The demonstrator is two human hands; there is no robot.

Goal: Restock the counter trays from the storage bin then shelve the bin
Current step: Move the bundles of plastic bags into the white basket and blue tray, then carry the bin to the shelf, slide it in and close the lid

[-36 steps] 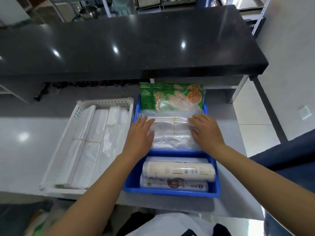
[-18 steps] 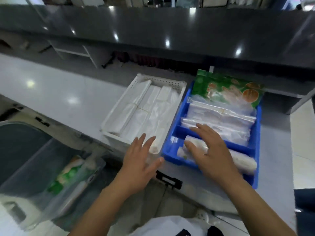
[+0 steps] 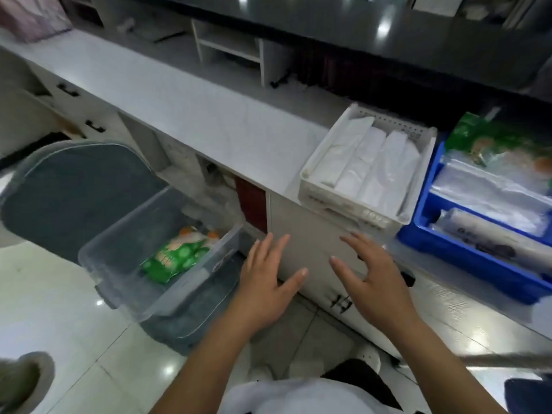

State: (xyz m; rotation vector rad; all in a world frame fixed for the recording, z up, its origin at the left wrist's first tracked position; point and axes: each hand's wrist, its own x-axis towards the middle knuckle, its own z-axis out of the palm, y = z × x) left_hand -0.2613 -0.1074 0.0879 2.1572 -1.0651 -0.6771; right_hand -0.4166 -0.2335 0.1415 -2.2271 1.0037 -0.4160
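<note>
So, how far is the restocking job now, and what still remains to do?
Both trays look filled: the white tray holds folded white bags, the blue tray holds clear bags, rolls and a green pack. In hand: nothing; the left hand and right hand are open, held in front of the counter. Left: the clear storage bin sits on the floor, one green pack inside, not yet shelved.

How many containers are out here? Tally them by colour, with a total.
White perforated plastic tray on the counter, holding folded white bags: 1
Blue plastic divided tray on the counter beside it: 1
Clear plastic storage bin on the floor, holding a green packet: 1
Total: 3
</note>
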